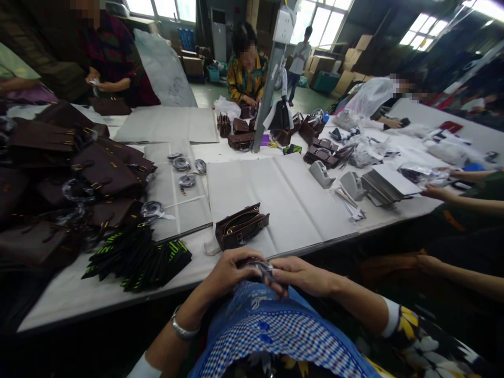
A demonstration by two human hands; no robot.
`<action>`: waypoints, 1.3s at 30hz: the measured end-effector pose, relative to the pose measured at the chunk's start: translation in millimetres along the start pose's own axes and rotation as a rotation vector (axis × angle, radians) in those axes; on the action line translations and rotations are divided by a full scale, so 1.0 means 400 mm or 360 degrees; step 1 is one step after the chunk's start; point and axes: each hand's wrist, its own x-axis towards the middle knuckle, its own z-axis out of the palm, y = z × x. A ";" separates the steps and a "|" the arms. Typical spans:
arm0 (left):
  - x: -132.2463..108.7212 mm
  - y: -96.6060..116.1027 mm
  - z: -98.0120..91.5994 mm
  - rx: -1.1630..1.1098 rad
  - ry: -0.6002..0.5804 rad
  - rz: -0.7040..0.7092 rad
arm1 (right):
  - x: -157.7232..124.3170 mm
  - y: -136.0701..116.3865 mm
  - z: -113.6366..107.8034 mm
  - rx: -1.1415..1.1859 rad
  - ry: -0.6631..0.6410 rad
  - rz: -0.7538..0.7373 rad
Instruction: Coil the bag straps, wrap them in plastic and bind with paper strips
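Both my hands hold a coiled bag strap point(263, 266), dark and shiny as if wrapped in clear plastic, in front of my blue apron. My left hand point(232, 270) grips its left side with thumb and fingers closed. On the other side, the fingers of my right hand point(301, 274) pinch it. Just beyond my hands a small dark brown handbag point(242, 227) rests on the table, its zipped top open. Similar coiled straps point(187, 181) in plastic lie farther left on a pale sheet.
Brown handbags point(106, 163) are heaped at the left, behind a fan of black pouches point(137, 260) with green lettering. A grey post point(270, 100) rises from the table point(275, 194). Tape dispensers point(322, 173) and stacked grey boards point(388, 184) stand at right. Co-workers surround the table.
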 end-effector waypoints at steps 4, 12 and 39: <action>0.009 -0.007 -0.035 0.0141 0.0301 0.0281 | -0.003 -0.016 0.002 0.0346 0.0022 -0.0056; 0.025 -0.031 -0.068 0.0608 0.0238 0.0467 | -0.005 -0.054 0.011 -0.0138 0.0117 -0.0015; 0.008 0.039 0.039 -0.0160 0.0360 0.0026 | 0.057 -0.159 0.030 0.0335 0.0697 -0.0981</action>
